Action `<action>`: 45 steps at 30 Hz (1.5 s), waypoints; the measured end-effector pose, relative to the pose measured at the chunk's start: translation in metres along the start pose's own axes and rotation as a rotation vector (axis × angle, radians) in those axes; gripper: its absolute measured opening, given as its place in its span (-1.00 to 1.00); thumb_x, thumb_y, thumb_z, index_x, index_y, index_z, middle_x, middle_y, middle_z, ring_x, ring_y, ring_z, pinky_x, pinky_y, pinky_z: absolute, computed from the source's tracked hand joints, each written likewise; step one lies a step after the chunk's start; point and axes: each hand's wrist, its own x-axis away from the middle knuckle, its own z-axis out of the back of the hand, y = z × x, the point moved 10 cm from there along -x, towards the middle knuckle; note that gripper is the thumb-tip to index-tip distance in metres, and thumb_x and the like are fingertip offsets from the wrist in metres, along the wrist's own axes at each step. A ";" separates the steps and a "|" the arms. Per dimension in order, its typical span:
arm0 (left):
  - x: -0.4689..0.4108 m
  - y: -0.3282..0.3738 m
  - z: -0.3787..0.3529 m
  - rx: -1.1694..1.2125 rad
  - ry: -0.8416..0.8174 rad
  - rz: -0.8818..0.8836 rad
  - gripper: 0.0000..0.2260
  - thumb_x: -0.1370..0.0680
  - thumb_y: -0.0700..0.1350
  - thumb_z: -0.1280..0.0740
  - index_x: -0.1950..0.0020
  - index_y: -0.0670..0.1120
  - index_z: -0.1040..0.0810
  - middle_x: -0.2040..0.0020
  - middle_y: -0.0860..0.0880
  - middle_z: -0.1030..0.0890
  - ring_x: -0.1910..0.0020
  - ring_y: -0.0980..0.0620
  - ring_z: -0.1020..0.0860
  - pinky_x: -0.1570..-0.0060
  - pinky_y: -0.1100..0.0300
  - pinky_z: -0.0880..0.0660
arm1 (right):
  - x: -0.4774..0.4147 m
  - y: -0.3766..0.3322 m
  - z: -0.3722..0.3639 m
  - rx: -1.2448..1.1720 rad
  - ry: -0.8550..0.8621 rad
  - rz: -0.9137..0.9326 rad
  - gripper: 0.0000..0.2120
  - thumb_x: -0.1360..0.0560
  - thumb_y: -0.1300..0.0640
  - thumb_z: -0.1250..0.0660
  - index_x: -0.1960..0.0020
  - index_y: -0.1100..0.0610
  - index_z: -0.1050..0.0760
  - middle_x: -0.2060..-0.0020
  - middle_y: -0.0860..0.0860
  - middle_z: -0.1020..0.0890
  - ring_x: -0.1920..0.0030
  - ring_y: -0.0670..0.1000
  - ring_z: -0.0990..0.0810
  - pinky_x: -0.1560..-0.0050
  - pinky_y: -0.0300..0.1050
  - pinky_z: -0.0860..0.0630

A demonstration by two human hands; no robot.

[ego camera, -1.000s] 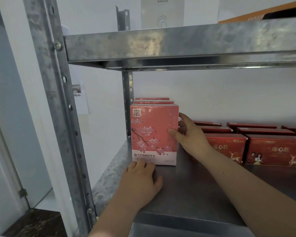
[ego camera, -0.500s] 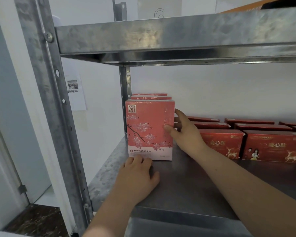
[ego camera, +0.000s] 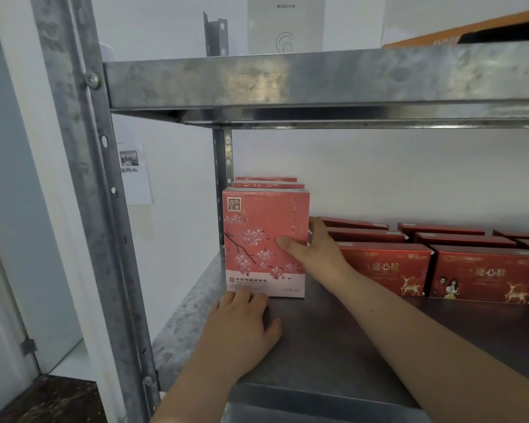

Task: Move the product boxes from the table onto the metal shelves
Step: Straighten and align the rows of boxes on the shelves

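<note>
Barely anything shifts from a second ago. The shelf point(ego camera: 333, 346) holds red boxes point(ego camera: 486, 276) and, at its left, the pink box point(ego camera: 257, 227) upright. The right hand point(ego camera: 315, 251) pinches its edge; the left hand point(ego camera: 242, 325) touches its base with straight, joined fingers. Table unseen.

Both forearms reached forward: left hand point(ego camera: 242, 325) lay palm down, fingers straight, near the shelf's point(ego camera: 333, 346) front-left corner; right hand point(ego camera: 313, 251), raised, pinched the pink box's point(ego camera: 257, 239) right edge, thumb in front.
</note>
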 end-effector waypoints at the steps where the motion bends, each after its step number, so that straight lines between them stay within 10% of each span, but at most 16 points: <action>1: 0.000 0.000 0.000 -0.002 0.003 0.002 -0.44 -0.43 0.31 0.14 -0.16 0.09 -0.47 -0.13 0.07 -0.44 -0.09 0.02 -0.39 -0.13 0.12 -0.41 | 0.000 0.001 0.000 -0.007 0.000 -0.009 -0.29 -0.46 -0.16 -0.50 -0.46 0.03 -0.28 -0.25 -0.08 -0.54 -0.12 -0.09 -0.55 0.13 -0.37 -0.45; 35: 0.000 0.001 -0.002 -0.009 -0.012 0.007 -0.43 -0.43 0.32 0.14 -0.16 0.09 -0.47 -0.13 0.06 -0.46 -0.12 0.00 -0.41 -0.15 0.08 -0.43 | -0.003 0.001 -0.010 0.011 -0.006 0.022 -0.31 -0.51 -0.17 -0.44 -0.51 0.02 -0.26 -0.26 -0.07 -0.59 -0.19 -0.04 -0.60 -0.02 -0.25 -0.48; 45: 0.000 0.001 0.001 -0.005 0.010 0.005 -0.42 -0.43 0.31 0.14 -0.13 0.06 -0.50 -0.10 0.03 -0.48 -0.09 -0.02 -0.42 -0.12 0.08 -0.43 | 0.005 -0.004 -0.017 -0.032 0.009 0.077 -0.40 -0.58 -0.08 -0.38 -0.52 -0.08 -0.19 -0.17 -0.16 -0.57 0.01 -0.29 -0.55 -0.05 -0.33 -0.54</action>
